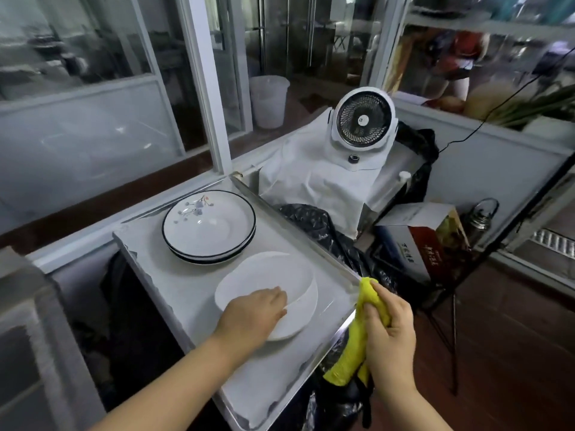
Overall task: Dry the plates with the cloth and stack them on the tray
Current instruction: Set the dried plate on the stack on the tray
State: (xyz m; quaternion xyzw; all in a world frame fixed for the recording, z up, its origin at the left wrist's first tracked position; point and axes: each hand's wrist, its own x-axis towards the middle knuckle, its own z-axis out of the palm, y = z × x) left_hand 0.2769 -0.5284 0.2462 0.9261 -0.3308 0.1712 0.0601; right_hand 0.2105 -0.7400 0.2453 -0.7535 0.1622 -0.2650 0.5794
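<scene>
two hands (pixel 252 312) over the near end of a metal tray (pixel 281 396), lined in white. left hand laid on the near rim of a plain white plate (pixel 273 284), fingers fairly straight, pressing rather than clenching; whether the thumb hooked under the rim could not be told. plate flat on the tray liner, toward the tray's right side. right hand (pixel 389 329) just off the tray's right edge, fingers curled tight round a bunched yellow cloth (pixel 354 353), one end poking up above the fist, the rest hanging down below it, clear of the plate. farther along the same tray, a stack of black-rimmed plates (pixel 208 227), the top one painted with a small floral sprig, just beside the white plate but not touching. crumpled black plastic bag (pixel 314 222) right of the tray. beyond that, a printed cardboard box (pixel 420 241) with a steel flask (pixel 480 219) behind. past the tray's far end, a small white fan (pixel 362 119) on a white-draped surface. farthest back, a white bucket (pixel 269 101) on the floor behind glass partitions.
</scene>
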